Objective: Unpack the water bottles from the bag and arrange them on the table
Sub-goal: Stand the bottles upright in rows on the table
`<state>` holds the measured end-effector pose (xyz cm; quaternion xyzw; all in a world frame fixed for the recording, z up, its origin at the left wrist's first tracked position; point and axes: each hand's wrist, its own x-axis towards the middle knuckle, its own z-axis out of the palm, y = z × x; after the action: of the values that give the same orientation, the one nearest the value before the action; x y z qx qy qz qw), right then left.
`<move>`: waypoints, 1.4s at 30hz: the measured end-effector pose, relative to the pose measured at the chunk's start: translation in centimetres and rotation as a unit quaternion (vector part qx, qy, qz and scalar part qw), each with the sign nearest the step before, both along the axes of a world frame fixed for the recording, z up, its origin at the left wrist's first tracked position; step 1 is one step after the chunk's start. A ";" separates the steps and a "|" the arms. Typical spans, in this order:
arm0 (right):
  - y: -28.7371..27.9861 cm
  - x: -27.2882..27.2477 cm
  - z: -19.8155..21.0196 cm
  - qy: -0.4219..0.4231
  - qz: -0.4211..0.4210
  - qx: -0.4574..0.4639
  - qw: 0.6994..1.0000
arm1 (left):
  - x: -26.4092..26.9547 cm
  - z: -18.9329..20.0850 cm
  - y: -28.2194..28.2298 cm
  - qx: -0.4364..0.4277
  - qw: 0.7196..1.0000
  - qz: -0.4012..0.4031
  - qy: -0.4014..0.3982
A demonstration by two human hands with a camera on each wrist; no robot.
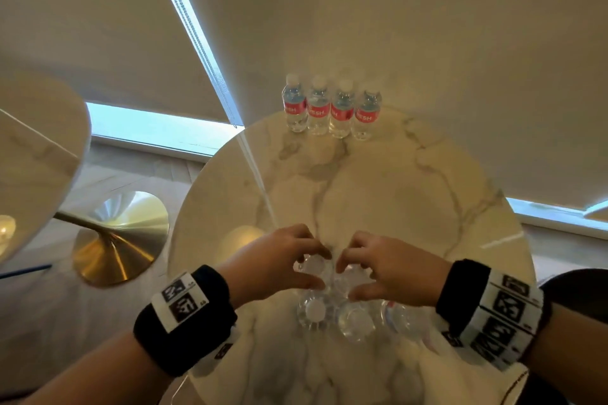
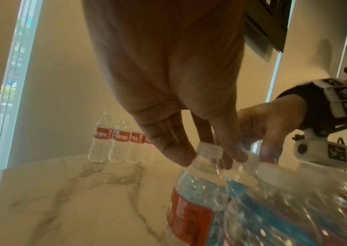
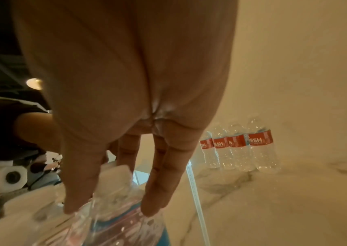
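The round marble table [image 1: 411, 194] fills most of the head view. At its far edge four bottles [image 1: 330, 108] stand upright in a tight row, side by side and touching, red labels facing the person. At the table's near edge a cluster of bottles [image 1: 332, 309] stands upright, caps up. A fold of white material [image 1: 437, 368] lies on the table just right of this cluster; whether it is the bag cannot be told.

Over the cluster's far side, the left hand [image 1: 279, 265] has its fingers and thumb curled round the neck of the left bottle [image 2: 197, 196], fingertips [image 2: 181, 156] at its white cap. Beside it, the right hand [image 1: 391, 268] likewise pinches the top of the right bottle [image 3: 113, 199], thumb and fingers pressed to its shoulders. The two hands' fingertips nearly meet.
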<state>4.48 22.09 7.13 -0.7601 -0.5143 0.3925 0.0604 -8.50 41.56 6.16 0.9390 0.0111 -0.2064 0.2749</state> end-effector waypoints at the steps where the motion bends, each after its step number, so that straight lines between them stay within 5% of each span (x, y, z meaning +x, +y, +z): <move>1: -0.2 -0.2 -0.2 -0.013 0.003 -0.001 1.000 | -0.1 -0.6 -0.2 0.005 1.000 -0.003 -0.001; 9: 3.0 3.7 0.1 -0.093 -0.019 -0.001 0.995 | 4.1 -1.3 2.3 0.019 0.998 0.045 -0.030; 22: 18.7 17.9 -0.6 -0.163 -0.126 0.078 0.975 | 20.0 -0.9 15.2 0.092 0.980 0.150 -0.091; 35: 22.4 20.1 -2.5 -0.173 -0.125 0.113 0.970 | 22.6 -3.5 16.4 0.068 0.943 0.295 -0.138; 42: 22.5 20.3 -2.3 -0.157 -0.073 0.115 0.978 | 22.2 -3.3 16.9 0.083 0.943 0.294 -0.136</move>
<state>24.75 44.59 4.85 -0.8355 -0.5025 0.2009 0.0946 13.65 58.46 2.83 0.9327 0.2660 0.0148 0.2430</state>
